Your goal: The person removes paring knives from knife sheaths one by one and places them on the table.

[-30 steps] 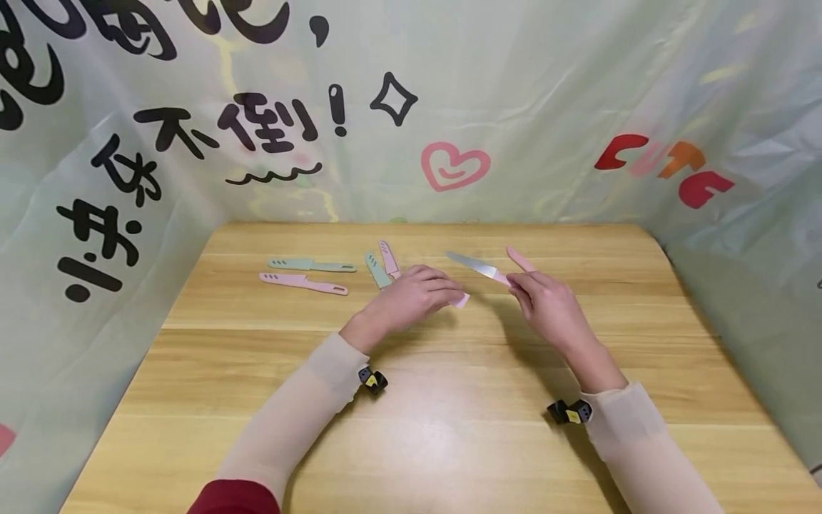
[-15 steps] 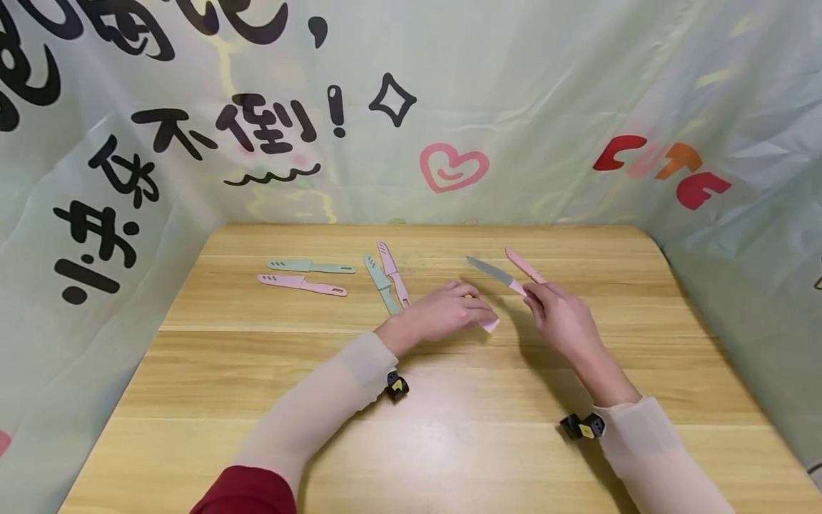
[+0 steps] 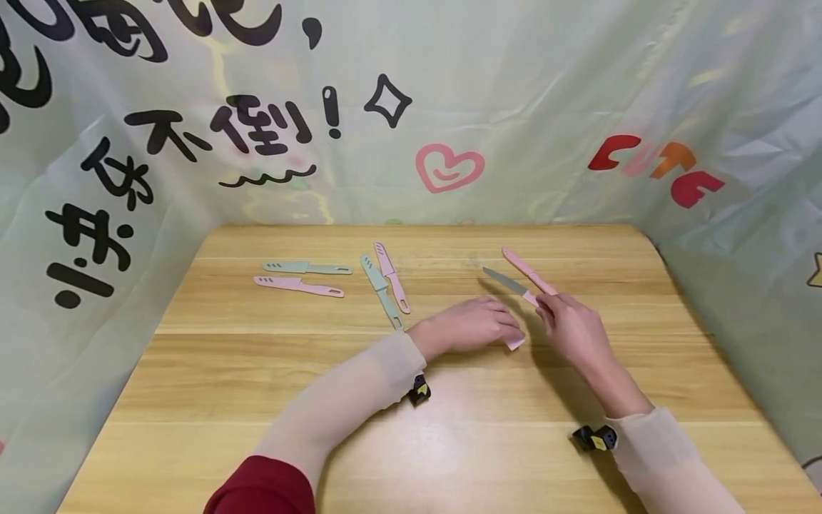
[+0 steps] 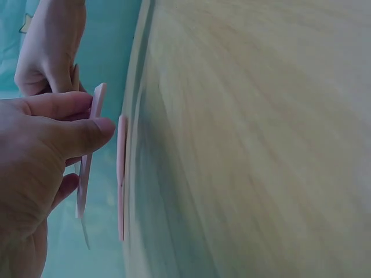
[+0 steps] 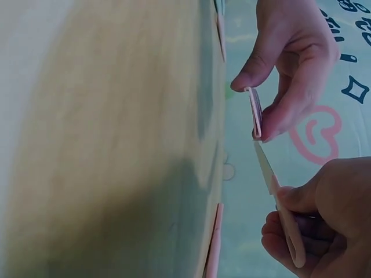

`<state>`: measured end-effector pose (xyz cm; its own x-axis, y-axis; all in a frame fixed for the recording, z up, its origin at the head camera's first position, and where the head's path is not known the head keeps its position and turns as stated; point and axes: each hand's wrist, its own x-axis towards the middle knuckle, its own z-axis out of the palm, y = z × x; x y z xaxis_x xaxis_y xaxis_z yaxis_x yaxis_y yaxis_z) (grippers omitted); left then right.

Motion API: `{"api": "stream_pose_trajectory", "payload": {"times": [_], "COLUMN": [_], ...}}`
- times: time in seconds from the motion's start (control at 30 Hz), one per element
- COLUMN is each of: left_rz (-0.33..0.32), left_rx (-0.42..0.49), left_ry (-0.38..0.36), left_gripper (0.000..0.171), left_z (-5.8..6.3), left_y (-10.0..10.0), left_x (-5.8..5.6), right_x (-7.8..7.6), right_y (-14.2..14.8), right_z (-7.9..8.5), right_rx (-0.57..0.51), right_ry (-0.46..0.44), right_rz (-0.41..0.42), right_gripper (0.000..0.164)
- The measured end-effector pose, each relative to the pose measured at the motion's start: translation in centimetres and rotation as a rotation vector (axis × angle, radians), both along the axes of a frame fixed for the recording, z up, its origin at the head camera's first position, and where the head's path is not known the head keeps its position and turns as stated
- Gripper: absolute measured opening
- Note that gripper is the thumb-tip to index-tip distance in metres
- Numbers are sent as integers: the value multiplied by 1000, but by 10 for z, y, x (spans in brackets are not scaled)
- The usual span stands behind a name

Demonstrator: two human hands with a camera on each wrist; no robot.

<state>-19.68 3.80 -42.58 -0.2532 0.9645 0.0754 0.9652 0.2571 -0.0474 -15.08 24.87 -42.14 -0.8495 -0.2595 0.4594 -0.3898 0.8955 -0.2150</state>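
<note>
My right hand [image 3: 581, 332] grips the pink handle [image 5: 288, 229] of a small knife. Its bare grey blade [image 3: 504, 279] points up and left in the head view. Between thumb and fingers, my left hand [image 3: 472, 328] pinches a pink blade sheath [image 5: 255, 113], most of it hidden by the fingers in the head view. In the right wrist view the blade tip is right at the lower end of the sheath. Just beyond my right hand, a sheathed pink knife [image 3: 526, 270] lies on the table, partly overlapped by the fingers.
Left of the hands, a green knife [image 3: 379, 284] and a pink knife [image 3: 392, 275] lie side by side, sheathed. Farther left are another green knife [image 3: 307, 268] and pink knife [image 3: 298, 286]. A printed curtain [image 3: 539, 107] borders the wooden table [image 3: 193, 385].
My left hand has moved right and nearer with the sheath, uncovering the middle green and pink knives. My right hand has shifted slightly right and nearer, still holding the knife.
</note>
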Motion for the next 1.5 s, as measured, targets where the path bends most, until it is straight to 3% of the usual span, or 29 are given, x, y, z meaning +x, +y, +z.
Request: {"api": "stream_pose_trajectory", "payload": {"times": [0.33,0.67,1.07,1.5], "left_rz": [-10,-3,-8,-14], "left_rx": [-61,-49,-37,-39], "left_ry": [30,6,-1,-9], "left_gripper": [33,30,26,26], "left_z": [-7,-8,-8,-9], "left_y": [18,15,16,19], "left_x": [0,2,1,-1], "right_x": [8,9,7,17], "right_y": [10,18,20,14], "right_z": [-7,-12,-10,-8], "right_rx": [34,66,87,149], "right_ry": [-67,-131,-398,-433], "right_rz": [-79,-128,-194,-195], "right_gripper": [14,16,19,20]}}
